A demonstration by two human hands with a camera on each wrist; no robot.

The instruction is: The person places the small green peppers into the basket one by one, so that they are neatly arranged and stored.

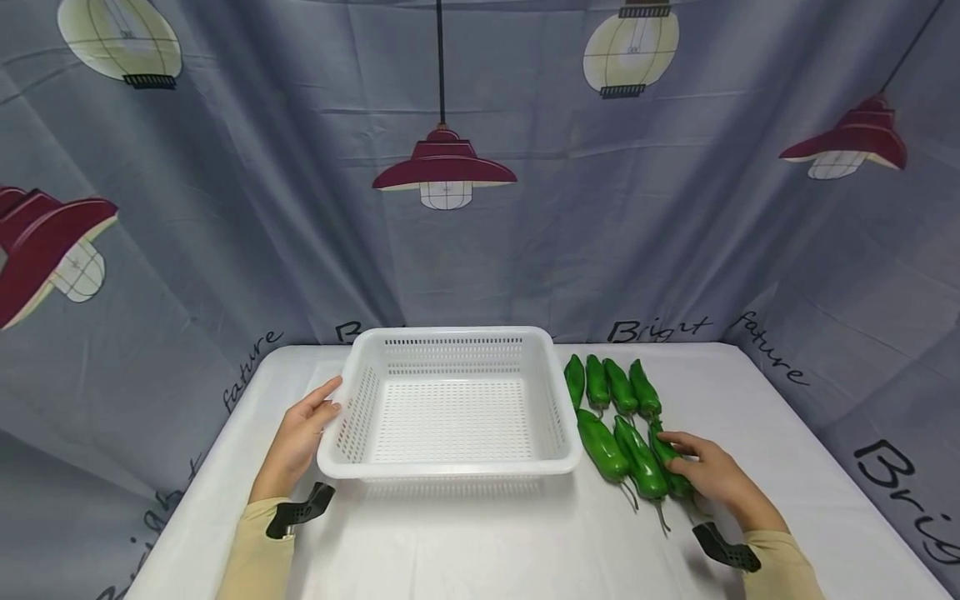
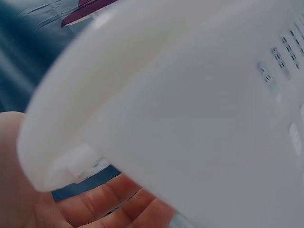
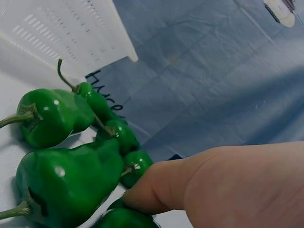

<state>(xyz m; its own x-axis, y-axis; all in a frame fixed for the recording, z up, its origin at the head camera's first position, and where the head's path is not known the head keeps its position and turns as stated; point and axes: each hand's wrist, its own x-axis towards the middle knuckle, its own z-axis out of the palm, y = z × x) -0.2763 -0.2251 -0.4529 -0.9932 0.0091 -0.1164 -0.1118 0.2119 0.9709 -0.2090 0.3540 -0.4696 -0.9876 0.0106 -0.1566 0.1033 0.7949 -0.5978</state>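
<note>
A white perforated plastic basket [image 1: 450, 469] stands on the table with nothing in it. At its left end my left hand [image 1: 296, 437] touches the outside of the rim, fingers fairly straight. In the left wrist view, the fingers [image 2: 118, 202] reach beneath the overhanging basket rim [image 2: 57, 114]. To the right of the basket lie several green peppers [image 1: 637, 458] in two rows. My right hand [image 1: 712, 471] grips the rightmost front-row green pepper [image 1: 663, 450], largely covering its lower part. That pepper [image 3: 126, 219] appears below the thumb in the right wrist view.
A white cloth covers the table [image 1: 450, 550]. Behind and around it hangs a grey-blue curtain [image 1: 480, 275] printed with lamps. The back-row peppers [image 1: 596, 383] lie close to the basket's right side, stems towards me.
</note>
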